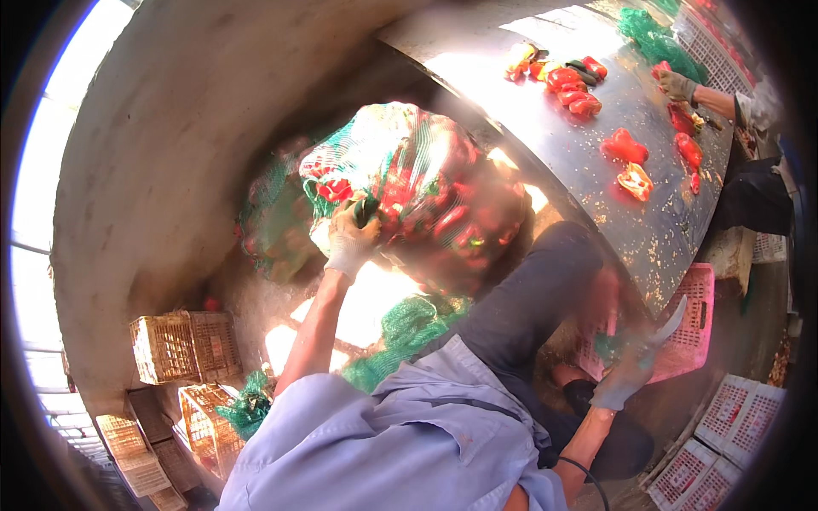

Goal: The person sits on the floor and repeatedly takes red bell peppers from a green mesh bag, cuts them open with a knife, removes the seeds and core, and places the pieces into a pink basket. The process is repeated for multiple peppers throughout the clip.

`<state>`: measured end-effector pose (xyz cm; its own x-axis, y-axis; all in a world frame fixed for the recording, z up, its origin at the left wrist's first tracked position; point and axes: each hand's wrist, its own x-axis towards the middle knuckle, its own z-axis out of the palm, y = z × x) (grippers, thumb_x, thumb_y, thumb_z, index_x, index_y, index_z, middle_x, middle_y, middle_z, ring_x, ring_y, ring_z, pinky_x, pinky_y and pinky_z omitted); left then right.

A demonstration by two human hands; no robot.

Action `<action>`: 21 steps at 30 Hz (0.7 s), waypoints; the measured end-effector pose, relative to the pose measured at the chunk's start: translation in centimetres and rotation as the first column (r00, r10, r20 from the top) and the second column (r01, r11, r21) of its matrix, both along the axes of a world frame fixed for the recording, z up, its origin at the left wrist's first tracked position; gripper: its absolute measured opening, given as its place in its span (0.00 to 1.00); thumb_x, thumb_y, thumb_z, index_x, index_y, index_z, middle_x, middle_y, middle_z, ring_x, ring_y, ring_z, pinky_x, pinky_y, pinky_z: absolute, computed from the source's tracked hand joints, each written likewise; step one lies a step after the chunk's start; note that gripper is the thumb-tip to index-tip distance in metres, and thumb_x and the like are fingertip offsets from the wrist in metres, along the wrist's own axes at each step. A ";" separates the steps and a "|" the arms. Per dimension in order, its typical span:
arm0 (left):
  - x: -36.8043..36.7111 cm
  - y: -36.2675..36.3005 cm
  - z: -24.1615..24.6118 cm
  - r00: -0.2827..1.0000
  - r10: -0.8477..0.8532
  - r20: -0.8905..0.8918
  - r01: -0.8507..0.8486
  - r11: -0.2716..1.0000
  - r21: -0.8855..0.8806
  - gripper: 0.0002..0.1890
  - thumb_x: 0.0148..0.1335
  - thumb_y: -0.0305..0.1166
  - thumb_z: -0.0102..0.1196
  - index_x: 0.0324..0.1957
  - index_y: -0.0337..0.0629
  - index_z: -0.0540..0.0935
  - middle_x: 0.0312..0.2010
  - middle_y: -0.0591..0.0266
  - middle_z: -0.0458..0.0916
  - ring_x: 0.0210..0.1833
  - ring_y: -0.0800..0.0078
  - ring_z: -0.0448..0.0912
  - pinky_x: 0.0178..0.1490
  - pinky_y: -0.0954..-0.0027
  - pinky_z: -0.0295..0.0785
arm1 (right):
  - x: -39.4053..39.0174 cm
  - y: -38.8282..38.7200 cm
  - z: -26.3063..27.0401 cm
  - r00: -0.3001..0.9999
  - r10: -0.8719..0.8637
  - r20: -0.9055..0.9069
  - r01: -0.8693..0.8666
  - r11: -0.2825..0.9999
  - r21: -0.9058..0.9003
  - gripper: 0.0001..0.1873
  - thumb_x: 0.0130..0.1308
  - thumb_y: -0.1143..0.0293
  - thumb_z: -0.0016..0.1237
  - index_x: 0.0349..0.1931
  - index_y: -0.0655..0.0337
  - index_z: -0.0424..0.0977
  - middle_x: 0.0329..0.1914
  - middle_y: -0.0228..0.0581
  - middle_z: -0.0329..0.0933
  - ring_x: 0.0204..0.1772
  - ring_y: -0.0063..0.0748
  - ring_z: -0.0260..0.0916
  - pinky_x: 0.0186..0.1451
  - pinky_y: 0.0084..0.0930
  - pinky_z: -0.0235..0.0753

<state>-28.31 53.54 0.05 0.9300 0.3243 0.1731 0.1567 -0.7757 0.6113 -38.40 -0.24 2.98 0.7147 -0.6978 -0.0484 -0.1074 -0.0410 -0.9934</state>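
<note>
A large green mesh sack (415, 185) full of red bell peppers stands on the floor before me. My gloved left hand (353, 235) grips the netting at its near left side, where a red pepper shows at a gap in the mesh. Low on my right, my gloved right hand (623, 377) holds a knife with a curved blade (671, 321), its tip upward. A bit of green netting (606, 348) shows beside that hand; whether it is held, I cannot tell. Behind the big sack, a second mesh sack of peppers (278, 211) leans by the wall.
A metal table (652, 236) bears red peppers (625, 147). Across it, a co-worker's gloved hand (677, 85) holds a pepper. A pink crate (703, 319) is beneath its corner. Loose green netting (409, 332) lies by my leg. Plastic crates (163, 348) stand left, white ones (741, 409) right.
</note>
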 end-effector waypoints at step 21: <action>-3.2 -17.6 -0.8 0.987 0.124 -0.105 -0.103 0.976 0.193 0.30 0.56 0.36 0.71 0.60 0.37 0.78 0.53 0.45 0.78 0.58 0.44 0.77 0.57 0.45 0.71 | 14.5 26.1 4.9 0.542 0.729 -0.418 -0.837 0.422 -0.349 0.31 0.57 0.56 0.75 0.53 0.69 0.78 0.50 0.62 0.85 0.57 0.65 0.83 0.59 0.52 0.81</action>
